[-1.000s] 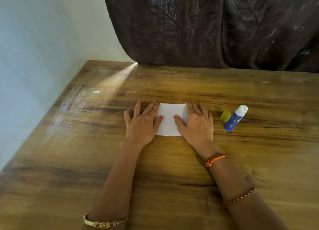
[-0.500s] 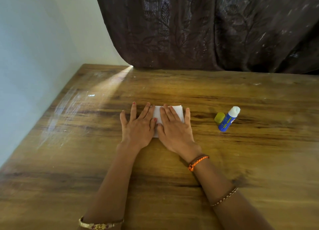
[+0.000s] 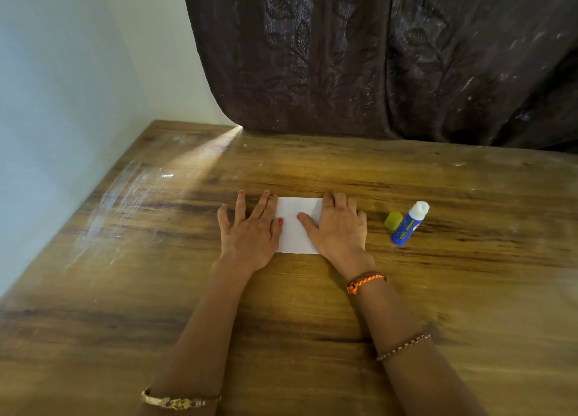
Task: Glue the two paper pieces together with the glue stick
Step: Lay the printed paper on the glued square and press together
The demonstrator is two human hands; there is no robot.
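Note:
A white paper rectangle (image 3: 295,225) lies flat on the wooden table (image 3: 312,290). My left hand (image 3: 248,231) rests palm down on its left edge, fingers spread. On the paper's right part my right hand (image 3: 339,228) lies flat, thumb pointing inward. Both hands press on the paper; neither grips it. Whether one or two sheets lie there I cannot tell. To the right stands a tilted blue glue stick (image 3: 408,223) with its white tip uncovered, and its yellow-green cap (image 3: 393,220) sits beside it.
A dark brown patterned curtain (image 3: 375,56) hangs behind the table's far edge. A pale wall (image 3: 62,103) runs along the table's left side. A streak of sunlight falls on the table's far left part.
My right hand has slid from the middle of the paper back toward its right side, uncovering the paper's centre. My left hand stays on the left edge.

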